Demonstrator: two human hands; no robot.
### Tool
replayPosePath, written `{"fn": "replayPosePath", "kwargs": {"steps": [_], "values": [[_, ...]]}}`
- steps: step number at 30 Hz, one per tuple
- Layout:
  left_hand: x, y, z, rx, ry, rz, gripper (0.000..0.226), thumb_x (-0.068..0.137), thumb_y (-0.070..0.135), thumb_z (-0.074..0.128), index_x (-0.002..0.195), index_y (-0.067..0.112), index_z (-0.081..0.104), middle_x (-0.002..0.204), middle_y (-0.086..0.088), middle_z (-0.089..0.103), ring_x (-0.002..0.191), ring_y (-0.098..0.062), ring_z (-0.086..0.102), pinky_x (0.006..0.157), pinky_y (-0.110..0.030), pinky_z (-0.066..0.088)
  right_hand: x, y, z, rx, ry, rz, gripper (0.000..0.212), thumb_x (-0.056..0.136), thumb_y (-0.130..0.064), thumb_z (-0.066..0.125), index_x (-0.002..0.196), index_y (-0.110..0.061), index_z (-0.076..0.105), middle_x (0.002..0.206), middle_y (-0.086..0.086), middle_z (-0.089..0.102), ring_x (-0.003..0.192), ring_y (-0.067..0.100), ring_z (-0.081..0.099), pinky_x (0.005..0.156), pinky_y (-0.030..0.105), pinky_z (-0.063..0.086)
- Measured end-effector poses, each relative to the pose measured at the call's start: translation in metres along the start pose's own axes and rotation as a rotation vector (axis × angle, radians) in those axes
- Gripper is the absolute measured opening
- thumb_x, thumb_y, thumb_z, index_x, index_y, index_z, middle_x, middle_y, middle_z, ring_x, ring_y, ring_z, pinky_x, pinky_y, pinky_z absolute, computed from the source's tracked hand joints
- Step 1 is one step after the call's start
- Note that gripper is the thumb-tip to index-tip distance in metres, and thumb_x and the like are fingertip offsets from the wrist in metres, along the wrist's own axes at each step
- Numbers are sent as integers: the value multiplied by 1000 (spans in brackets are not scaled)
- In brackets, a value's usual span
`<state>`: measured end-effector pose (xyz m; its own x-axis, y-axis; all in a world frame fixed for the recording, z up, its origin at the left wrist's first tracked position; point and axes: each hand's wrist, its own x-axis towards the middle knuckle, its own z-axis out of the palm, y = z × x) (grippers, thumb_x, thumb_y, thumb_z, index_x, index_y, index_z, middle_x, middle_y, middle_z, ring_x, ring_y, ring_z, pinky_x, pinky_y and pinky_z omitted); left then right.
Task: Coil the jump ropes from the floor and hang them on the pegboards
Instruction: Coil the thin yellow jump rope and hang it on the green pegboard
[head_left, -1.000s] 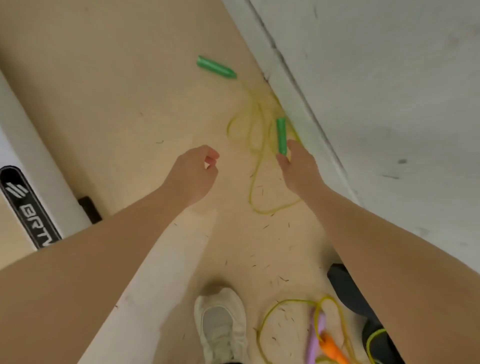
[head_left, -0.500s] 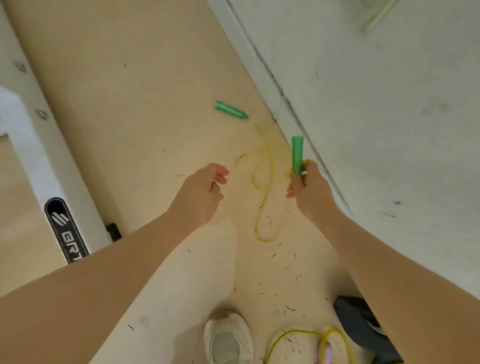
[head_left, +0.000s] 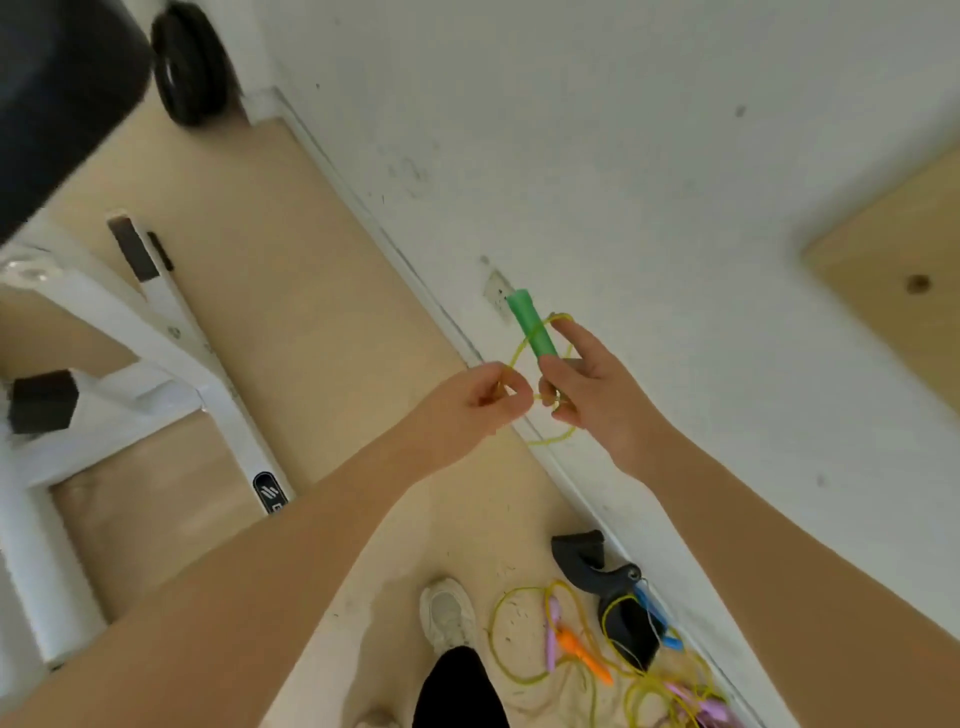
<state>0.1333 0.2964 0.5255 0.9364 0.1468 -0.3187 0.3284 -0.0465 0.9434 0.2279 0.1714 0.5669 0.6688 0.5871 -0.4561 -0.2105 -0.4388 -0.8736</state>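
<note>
right hand (head_left: 592, 395): grips green handle (head_left: 531, 325) upright, index finger extended | left hand (head_left: 480, 402): just left of it, fingers curled, pinching yellow cord (head_left: 524, 345) | cord loops round handle, apparently hanging below the hands | more jump ropes (head_left: 576, 654) on floor (head_left: 291, 312), near right, beside white shoe (head_left: 447, 616)

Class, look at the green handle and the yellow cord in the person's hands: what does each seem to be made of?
Green handle: probably plastic, smooth and evenly coloured with a slight sheen; foam cannot be ruled out. Yellow cord: likely thin vinyl or plastic, slightly translucent, and it holds springy loops rather than hanging limp like string.
</note>
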Motion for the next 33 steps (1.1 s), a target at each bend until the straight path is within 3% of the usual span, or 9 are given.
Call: {"fn": "replayPosePath", "kwargs": {"steps": [6,11,14,16,21,25,27,29,33], "values": [[-108,133,-9,18,44,218,28,97,12,43,73,18,56,49,14,46,47,-3,37,51,-17,31,-127,-90,-6,-285,47,-31,12,88,-16,55,82,-9,63,48,-7,49,49,15,43,56,28,36],[-177,211,-9,73,82,338,30,98,9,39,76,19,56,50,9,57,53,-11,50,55,-19,42,-235,-147,-25,-356,-129,5,9,88,-10,59,95,-11,64,73,1,66,68,15,63,73,21,47],[-204,245,-10,156,325,477,27,96,12,40,77,24,54,49,9,47,47,-7,40,49,-18,34,-284,-166,-37,-549,-64,-107,11,83,-9,65,80,-19,60,85,2,67,85,20,62,87,39,47],[-216,262,-12,44,513,509,26,96,15,39,75,25,53,54,4,38,50,-9,34,47,-21,29,-312,-174,-41,-592,4,-179,21,88,-5,58,73,-20,57,98,-2,69,101,16,62,90,30,47],[-219,277,-8,-30,529,365,23,97,18,36,81,19,54,59,0,37,49,-11,33,43,-20,27,-365,-186,-35,101,30,-420,34,90,9,48,72,-18,53,107,0,70,113,13,61,98,25,47],[-212,266,-7,-236,408,-52,37,94,-4,24,120,4,49,62,-12,36,39,-12,36,40,-19,22,-386,-195,-27,527,84,-408,20,100,-10,34,114,-13,47,70,-1,66,57,12,63,68,26,58],[-214,255,-7,-20,481,-84,38,90,-7,28,118,4,50,97,-27,55,67,-20,58,55,-27,43,-395,-196,-25,485,172,-350,28,102,-24,31,119,-11,49,51,-5,47,36,7,36,44,20,43],[-229,258,2,367,511,-89,44,90,-1,35,133,8,42,139,-22,36,118,-34,47,94,-36,41,-402,-195,-25,315,220,-322,36,102,-31,32,107,-9,59,47,-6,32,39,8,22,40,17,29],[-293,297,55,420,386,593,54,90,5,34,144,7,24,149,-4,19,138,-15,19,110,-16,12,-420,-188,-11,-210,240,-204,34,95,-31,50,66,-13,56,51,-6,32,50,12,26,50,22,27]]}}
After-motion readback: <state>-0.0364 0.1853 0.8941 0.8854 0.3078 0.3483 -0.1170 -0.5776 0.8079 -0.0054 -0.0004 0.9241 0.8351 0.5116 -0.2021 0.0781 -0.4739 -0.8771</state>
